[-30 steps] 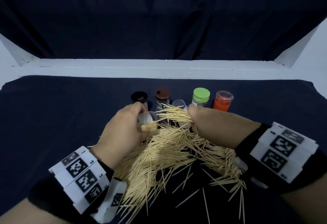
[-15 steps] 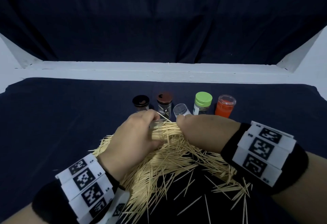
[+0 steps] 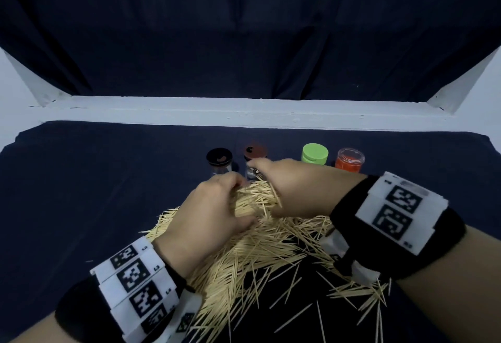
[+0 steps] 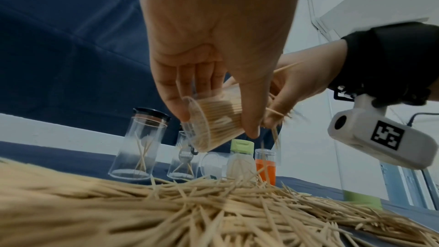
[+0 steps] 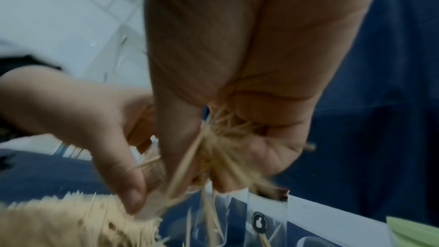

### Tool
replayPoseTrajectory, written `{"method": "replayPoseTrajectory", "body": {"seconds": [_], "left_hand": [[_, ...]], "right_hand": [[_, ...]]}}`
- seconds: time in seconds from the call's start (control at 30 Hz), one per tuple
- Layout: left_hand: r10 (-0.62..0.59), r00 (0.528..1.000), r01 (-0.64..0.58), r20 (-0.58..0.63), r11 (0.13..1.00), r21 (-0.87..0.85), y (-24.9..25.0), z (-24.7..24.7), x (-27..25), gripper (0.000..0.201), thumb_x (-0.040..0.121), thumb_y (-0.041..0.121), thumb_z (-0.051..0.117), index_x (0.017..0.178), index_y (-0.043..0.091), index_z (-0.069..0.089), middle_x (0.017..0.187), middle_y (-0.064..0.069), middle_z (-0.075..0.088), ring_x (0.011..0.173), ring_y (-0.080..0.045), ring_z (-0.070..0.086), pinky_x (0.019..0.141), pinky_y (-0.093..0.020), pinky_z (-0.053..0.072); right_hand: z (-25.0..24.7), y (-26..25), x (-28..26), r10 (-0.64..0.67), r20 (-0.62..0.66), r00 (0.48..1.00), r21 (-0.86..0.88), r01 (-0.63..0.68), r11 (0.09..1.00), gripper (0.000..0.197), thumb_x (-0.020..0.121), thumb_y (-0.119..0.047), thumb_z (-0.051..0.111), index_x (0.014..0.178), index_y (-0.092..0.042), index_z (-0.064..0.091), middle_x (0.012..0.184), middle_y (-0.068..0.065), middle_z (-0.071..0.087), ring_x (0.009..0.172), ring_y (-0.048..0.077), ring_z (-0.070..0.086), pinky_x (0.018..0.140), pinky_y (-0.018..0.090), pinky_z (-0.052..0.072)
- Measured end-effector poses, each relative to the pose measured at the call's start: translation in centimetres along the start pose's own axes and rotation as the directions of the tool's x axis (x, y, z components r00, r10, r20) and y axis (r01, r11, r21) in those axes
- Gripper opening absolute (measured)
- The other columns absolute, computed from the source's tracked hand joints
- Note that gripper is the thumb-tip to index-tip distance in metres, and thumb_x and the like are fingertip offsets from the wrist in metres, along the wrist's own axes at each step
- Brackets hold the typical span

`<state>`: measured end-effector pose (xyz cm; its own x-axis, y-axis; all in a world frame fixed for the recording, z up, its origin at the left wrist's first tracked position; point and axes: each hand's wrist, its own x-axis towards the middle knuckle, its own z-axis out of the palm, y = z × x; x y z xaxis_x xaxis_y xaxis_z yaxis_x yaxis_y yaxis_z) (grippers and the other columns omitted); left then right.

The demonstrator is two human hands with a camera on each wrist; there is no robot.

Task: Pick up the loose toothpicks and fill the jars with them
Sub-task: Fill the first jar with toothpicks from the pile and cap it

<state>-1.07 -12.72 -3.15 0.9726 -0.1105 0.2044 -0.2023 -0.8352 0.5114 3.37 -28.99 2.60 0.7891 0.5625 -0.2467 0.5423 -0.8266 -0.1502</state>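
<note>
A big heap of loose toothpicks [image 3: 260,250] lies on the dark cloth in front of me. My left hand [image 3: 240,201] grips a small clear jar [image 4: 202,134], tilted on its side and packed with toothpicks; the head view hides this jar. My right hand [image 3: 271,182] clutches a bundle of toothpicks [image 5: 221,146] against the jar's mouth, and a few stick out between its fingers. Behind the hands stand a black-lidded jar [image 3: 219,159], a brown-lidded jar [image 3: 254,150], a green-capped bottle [image 3: 314,154] and an orange jar [image 3: 349,161].
A clear cap [image 4: 211,164] lies between the brown-lidded jar and the green-capped bottle. The black-lidded jar [image 4: 140,147] holds only a few toothpicks. A white ledge [image 3: 244,110] runs along the far edge of the table. Stray toothpicks [image 3: 357,294] lie scattered at the near right.
Both hands have sunk onto the heap and shifted toward the row of jars. The right hand has closed in on the left, and the clear jar and the cap are now hidden in the head view.
</note>
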Motion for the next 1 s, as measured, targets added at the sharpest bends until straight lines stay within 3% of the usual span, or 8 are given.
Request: {"method": "replayPoseTrajectory", "body": {"seconds": [0.07, 0.13, 0.27, 0.33, 0.53, 0.77, 0.9, 1.0], "left_hand": [[0.001, 1.0, -0.002, -0.019, 0.999, -0.035, -0.2, -0.1, 0.0, 0.049, 0.065, 0.043, 0.082, 0.103, 0.031, 0.054, 0.1, 0.013, 0.057, 0.09, -0.007, 0.056, 0.079, -0.028, 0.049], [-0.01, 0.999, 0.008, -0.032, 0.998, -0.066, -0.3, -0.2, 0.0, 0.047, 0.064, 0.043, 0.083, 0.1, 0.032, 0.054, 0.097, 0.016, 0.056, 0.085, -0.005, 0.055, 0.077, -0.029, 0.051], [-0.021, 0.999, 0.018, -0.042, 0.997, -0.069, -0.4, -0.1, 0.0, 0.05, 0.063, 0.044, 0.083, 0.101, 0.033, 0.054, 0.094, 0.017, 0.055, 0.085, -0.002, 0.055, 0.076, -0.032, 0.052], [-0.009, 0.999, 0.005, -0.046, 0.997, -0.081, -0.4, -0.1, 0.0, 0.048, 0.063, 0.043, 0.083, 0.1, 0.033, 0.054, 0.091, 0.016, 0.056, 0.083, -0.003, 0.056, 0.075, -0.033, 0.052], [0.018, 0.999, -0.023, -0.048, 0.996, -0.091, -0.3, 0.2, 0.0, 0.052, 0.064, 0.045, 0.083, 0.106, 0.03, 0.056, 0.093, 0.016, 0.057, 0.084, -0.004, 0.057, 0.076, -0.034, 0.052], [0.003, 0.998, -0.009, -0.065, 0.995, -0.096, -0.5, 0.0, 0.1, 0.053, 0.061, 0.052, 0.08, 0.102, 0.033, 0.054, 0.092, 0.014, 0.059, 0.083, -0.005, 0.057, 0.074, -0.034, 0.052], [-0.007, 0.997, 0.0, -0.073, 0.996, -0.094, -0.6, -0.1, 0.1, 0.054, 0.06, 0.052, 0.081, 0.102, 0.03, 0.056, 0.092, 0.013, 0.06, 0.083, -0.005, 0.058, 0.074, -0.034, 0.051], [-0.004, 0.997, -0.004, -0.079, 0.995, -0.1, -0.6, -0.2, 0.1, 0.054, 0.06, 0.051, 0.082, 0.102, 0.03, 0.057, 0.093, 0.014, 0.06, 0.085, -0.004, 0.058, 0.075, -0.033, 0.052]], "right_hand": [[-0.5, 0.3, -0.7, 0.009, -0.052, 0.999, 0.091, -0.004, 0.996, 0.093, 0.077, -0.027, 0.077, 0.148, -0.029, 0.017, 0.126, 0.002, 0.051, 0.098, 0.015, 0.053, 0.072, 0.019, 0.041], [-0.4, 1.0, -1.1, 0.015, -0.14, 0.99, 0.201, 0.013, 0.979, 0.09, 0.071, -0.03, 0.082, 0.143, -0.03, 0.029, 0.112, -0.007, 0.049, 0.086, 0.006, 0.051, 0.066, 0.014, 0.037], [0.1, 1.6, -1.4, 0.077, -0.298, 0.952, 0.384, 0.046, 0.922, 0.046, 0.075, -0.03, 0.079, 0.116, -0.026, 0.062, 0.083, -0.013, 0.054, 0.068, 0.0, 0.048, 0.06, 0.013, 0.038], [0.8, 1.4, -1.5, 0.085, -0.324, 0.942, 0.416, 0.061, 0.907, 0.026, 0.079, -0.027, 0.076, 0.104, -0.027, 0.068, 0.084, -0.008, 0.058, 0.065, 0.003, 0.049, 0.061, 0.018, 0.041], [1.4, 0.5, -1.0, 0.046, -0.39, 0.919, 0.416, 0.132, 0.9, 0.029, 0.079, -0.021, 0.074, 0.105, -0.032, 0.067, 0.102, -0.014, 0.058, 0.087, 0.005, 0.053, 0.08, 0.025, 0.044], [1.1, 0.8, -1.1, 0.092, -0.456, 0.885, 0.503, 0.171, 0.847, 0.021, 0.08, -0.016, 0.074, 0.097, -0.027, 0.071, 0.083, -0.014, 0.062, 0.061, -0.001, 0.05, 0.061, 0.015, 0.043], [1.1, 0.9, -1.0, 0.114, -0.523, 0.845, 0.579, 0.254, 0.775, 0.022, 0.078, -0.005, 0.074, 0.093, -0.02, 0.073, 0.08, -0.01, 0.067, 0.067, -0.002, 0.056, 0.063, 0.01, 0.046], [0.8, 1.1, -1.0, 0.104, -0.523, 0.846, 0.541, 0.235, 0.808, 0.017, 0.079, -0.007, 0.073, 0.09, -0.02, 0.075, 0.082, -0.01, 0.07, 0.074, -0.001, 0.061, 0.069, 0.01, 0.048]]}}
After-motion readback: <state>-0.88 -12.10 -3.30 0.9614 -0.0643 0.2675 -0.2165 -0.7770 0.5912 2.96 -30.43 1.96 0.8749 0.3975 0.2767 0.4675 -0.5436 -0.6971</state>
